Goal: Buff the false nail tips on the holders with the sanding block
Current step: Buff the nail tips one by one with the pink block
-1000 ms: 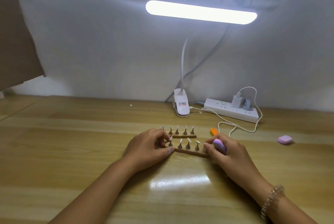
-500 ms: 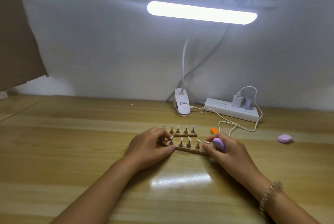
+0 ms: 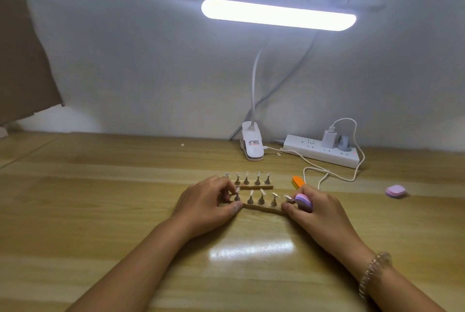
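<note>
Two wooden holder strips lie on the table, each carrying several small metal stands with clear false nail tips. My left hand (image 3: 208,201) pinches the left end of the near strip (image 3: 261,207). The far strip (image 3: 254,187) lies just behind it, its left end hidden by my fingers. My right hand (image 3: 317,211) grips a purple-and-pink sanding block (image 3: 303,201) at the near strip's right end, the block's edge beside the rightmost nail tip (image 3: 287,197).
An orange sanding block (image 3: 298,182) lies behind my right hand and a second purple block (image 3: 396,191) to the far right. A clip lamp base (image 3: 252,144), a power strip (image 3: 322,152) and a white cable (image 3: 327,173) sit at the back by the wall.
Both hands and the near strip have hardly moved. My right hand has shifted slightly with the block against the rightmost nail tip.
</note>
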